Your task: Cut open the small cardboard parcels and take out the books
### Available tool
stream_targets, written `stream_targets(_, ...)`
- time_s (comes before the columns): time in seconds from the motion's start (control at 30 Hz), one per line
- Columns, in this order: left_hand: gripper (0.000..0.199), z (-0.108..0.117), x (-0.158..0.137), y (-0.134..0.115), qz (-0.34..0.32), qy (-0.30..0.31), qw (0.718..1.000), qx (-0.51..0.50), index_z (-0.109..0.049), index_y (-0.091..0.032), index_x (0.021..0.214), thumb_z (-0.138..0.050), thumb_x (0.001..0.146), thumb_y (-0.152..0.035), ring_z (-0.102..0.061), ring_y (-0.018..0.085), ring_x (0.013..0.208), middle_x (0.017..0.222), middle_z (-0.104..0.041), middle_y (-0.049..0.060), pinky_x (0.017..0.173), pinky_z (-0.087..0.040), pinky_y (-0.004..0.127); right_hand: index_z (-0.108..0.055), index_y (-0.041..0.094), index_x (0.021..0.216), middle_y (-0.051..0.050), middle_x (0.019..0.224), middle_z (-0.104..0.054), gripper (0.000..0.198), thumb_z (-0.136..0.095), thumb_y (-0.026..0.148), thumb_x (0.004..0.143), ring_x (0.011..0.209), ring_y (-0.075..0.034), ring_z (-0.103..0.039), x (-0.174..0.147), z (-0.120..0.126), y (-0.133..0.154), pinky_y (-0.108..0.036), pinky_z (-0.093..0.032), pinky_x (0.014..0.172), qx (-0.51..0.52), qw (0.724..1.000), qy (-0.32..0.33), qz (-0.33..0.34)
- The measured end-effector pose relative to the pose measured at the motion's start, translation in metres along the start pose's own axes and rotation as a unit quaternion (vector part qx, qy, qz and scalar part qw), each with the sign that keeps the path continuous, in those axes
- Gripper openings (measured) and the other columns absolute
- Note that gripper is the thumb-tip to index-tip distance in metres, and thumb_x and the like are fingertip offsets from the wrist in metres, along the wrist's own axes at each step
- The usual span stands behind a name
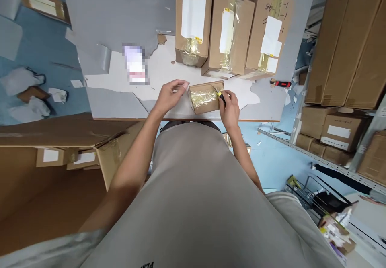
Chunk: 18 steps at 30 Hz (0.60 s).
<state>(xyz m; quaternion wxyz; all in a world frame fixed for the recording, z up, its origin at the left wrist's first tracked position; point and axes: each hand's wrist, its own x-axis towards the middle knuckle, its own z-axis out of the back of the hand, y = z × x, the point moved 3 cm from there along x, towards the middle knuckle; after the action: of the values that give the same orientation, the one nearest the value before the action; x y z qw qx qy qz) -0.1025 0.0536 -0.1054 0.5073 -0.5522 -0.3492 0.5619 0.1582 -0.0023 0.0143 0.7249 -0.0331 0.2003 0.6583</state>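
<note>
A small cardboard box [205,98] wrapped in shiny clear tape lies at the table's front edge, before my body. My right hand [230,109] is closed around a yellow-and-black utility knife [220,95] at the box's right side. The knife's tip points away from me, over the box top. Just off the box's left side is my left hand [171,96], its thumb and fingertips pinched together near the upper left corner. Whatever the pinch holds, if anything, is too small to name.
Three taped, labelled cartons [229,39] stand behind the box. A red-and-black handled tool [281,84] lies to the right; a blurred-out item [136,65] lies to the left. A big open carton [102,159] sits at lower left, and shelves with boxes [340,127] at right.
</note>
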Motion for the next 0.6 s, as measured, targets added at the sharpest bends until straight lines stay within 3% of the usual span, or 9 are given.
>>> stream_targets(0.07, 0.033, -0.002, 0.007, -0.017, -0.023, 0.012, 1.0, 0.009, -0.087, -0.02, 0.115, -0.083, 0.1, -0.049, -0.079, 0.028, 0.112, 0.117, -0.085, 0.009, 0.105, -0.066, 0.045, -0.063, 0.024, 0.169, -0.022, 0.171, -0.055, 0.055, -0.031, 0.034, 0.125, 0.147, -0.032, -0.061, -0.005, 0.007, 0.004, -0.045, -0.06, 0.117, -0.008, 1.0, -0.002, -0.016)
stream_targets(0.13, 0.027, -0.005, 0.014, -0.027, -0.036, 0.026, 0.999, 0.015, -0.089, -0.019, 0.108, -0.09, 0.095, -0.042, -0.08, 0.029, 0.109, 0.11, -0.084, 0.008, 0.107, -0.067, 0.049, -0.062, 0.022, 0.169, -0.023, 0.164, -0.062, 0.057, -0.028, 0.036, 0.125, 0.144, -0.034, -0.063, -0.013, 0.014, 0.011, -0.047, -0.06, 0.115, 0.006, 1.0, -0.01, -0.029)
stream_targets(0.3, 0.024, -0.005, 0.023, -0.023, -0.023, 0.05, 0.998, -0.016, -0.093, -0.018, 0.101, -0.096, 0.089, -0.039, -0.083, 0.031, 0.1, 0.098, -0.085, 0.007, 0.102, -0.07, 0.052, -0.065, 0.022, 0.164, -0.016, 0.131, -0.084, 0.056, -0.029, 0.044, 0.126, 0.124, -0.036, -0.08, -0.033, 0.011, 0.045, -0.043, -0.062, 0.106, 0.08, 0.995, 0.058, -0.016)
stream_targets(0.4, 0.026, -0.002, 0.025, -0.019, -0.016, 0.067, 0.997, -0.041, -0.094, -0.018, 0.101, -0.097, 0.09, -0.041, -0.085, 0.032, 0.098, 0.094, -0.085, 0.006, 0.098, -0.072, 0.051, -0.064, 0.023, 0.168, -0.014, 0.136, -0.087, 0.054, -0.037, 0.043, 0.126, 0.126, -0.035, -0.082, -0.036, 0.002, 0.065, -0.041, -0.063, 0.107, 0.099, 0.991, 0.095, -0.004)
stream_targets(0.6, 0.026, -0.002, 0.026, -0.02, -0.013, 0.076, 0.996, -0.035, -0.094, -0.018, 0.101, -0.097, 0.091, -0.041, -0.086, 0.03, 0.095, 0.093, -0.085, 0.006, 0.095, -0.074, 0.048, -0.062, 0.018, 0.173, -0.018, 0.144, -0.085, 0.056, -0.042, 0.039, 0.125, 0.13, -0.036, -0.083, -0.028, -0.003, 0.08, -0.045, -0.062, 0.112, 0.079, 0.992, 0.103, -0.002)
